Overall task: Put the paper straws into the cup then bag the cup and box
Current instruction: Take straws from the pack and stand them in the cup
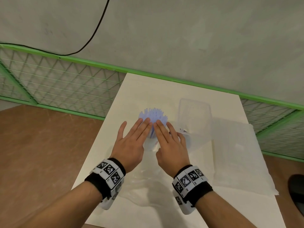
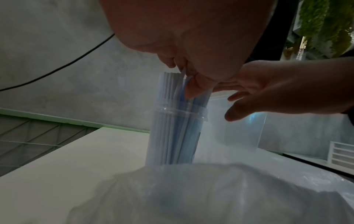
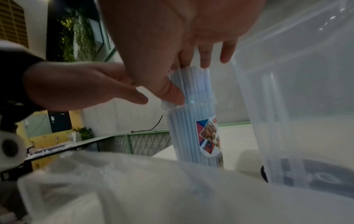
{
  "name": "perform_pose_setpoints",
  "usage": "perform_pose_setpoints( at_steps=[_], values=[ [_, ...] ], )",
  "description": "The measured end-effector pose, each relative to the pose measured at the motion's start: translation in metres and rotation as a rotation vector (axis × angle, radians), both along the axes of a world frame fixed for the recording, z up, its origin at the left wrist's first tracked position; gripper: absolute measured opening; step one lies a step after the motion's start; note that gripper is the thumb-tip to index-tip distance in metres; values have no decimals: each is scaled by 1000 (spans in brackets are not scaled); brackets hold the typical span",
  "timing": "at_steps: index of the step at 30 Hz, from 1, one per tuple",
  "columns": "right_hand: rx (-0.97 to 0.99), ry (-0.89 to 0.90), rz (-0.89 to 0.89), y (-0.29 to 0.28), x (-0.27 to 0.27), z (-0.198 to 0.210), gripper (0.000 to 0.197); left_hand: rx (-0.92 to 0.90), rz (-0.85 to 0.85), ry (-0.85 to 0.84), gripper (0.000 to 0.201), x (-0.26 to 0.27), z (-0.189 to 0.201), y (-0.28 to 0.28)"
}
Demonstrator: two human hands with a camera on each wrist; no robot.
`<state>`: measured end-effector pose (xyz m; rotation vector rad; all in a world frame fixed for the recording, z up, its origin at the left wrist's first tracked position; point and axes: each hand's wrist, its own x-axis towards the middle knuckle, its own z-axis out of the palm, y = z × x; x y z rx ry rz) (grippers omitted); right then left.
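Note:
A clear plastic cup [image 1: 150, 145] stands upright mid-table, filled with light blue paper straws [image 1: 153, 114] whose tops fan out above its rim. My left hand [image 1: 136, 129] and right hand [image 1: 164, 137] lie side by side over the straw tops, fingers straight and pressing down on them. In the right wrist view the cup [image 3: 191, 133] shows a coloured label, and my right thumb [image 3: 172, 94] touches the straws at the rim. A clear empty box [image 1: 195, 116] stands just right of the cup. A crumpled clear bag [image 1: 148, 183] lies in front of the cup, under my wrists.
A flat white bag [image 1: 238, 153] is spread over the table's right side, past the box. Behind the white table [image 1: 131, 89] runs a green mesh fence [image 1: 65, 83], with a black cable [image 1: 92, 37] on the wall. Brown floor lies to the left, and a dark object [image 1: 296, 191] at the far right.

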<state>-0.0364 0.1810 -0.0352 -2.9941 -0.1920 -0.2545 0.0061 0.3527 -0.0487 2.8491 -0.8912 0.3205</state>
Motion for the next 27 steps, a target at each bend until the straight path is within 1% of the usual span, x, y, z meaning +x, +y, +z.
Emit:
perform_pose_setpoints(
  at_steps=[2,6,8,10,12,16,18,20,21,23,25,27],
  values=[
    [-13,13,-4,-1,0,-3,88,8,-5,16,75,-1,-4,2],
    [6,-46,8,-1,6,9,78,17,-16,11,75,1,-1,5],
    [15,-36,16,2,8,11,81,-21,-24,9,76,3,5,4],
    [-4,-16,31,4,8,7,84,-48,-3,22,80,6,9,3],
    [-5,-17,45,2,9,4,82,-57,14,50,83,7,10,3],
    [12,-105,79,-5,19,16,69,-72,-65,93,72,12,10,2],
    [39,-123,77,-6,23,19,70,-117,-85,83,68,20,15,1],
    [33,-94,76,-6,22,16,77,-184,-54,94,68,27,25,1],
    [26,-74,81,-6,19,13,79,-182,-36,115,71,29,26,1],
    [19,-64,100,-7,17,10,77,-103,-45,191,86,28,28,4],
    [21,-67,124,-10,24,17,66,-2,-89,258,99,24,28,9],
    [132,-65,125,-13,40,32,53,42,-98,268,106,19,29,18]
  ],
)
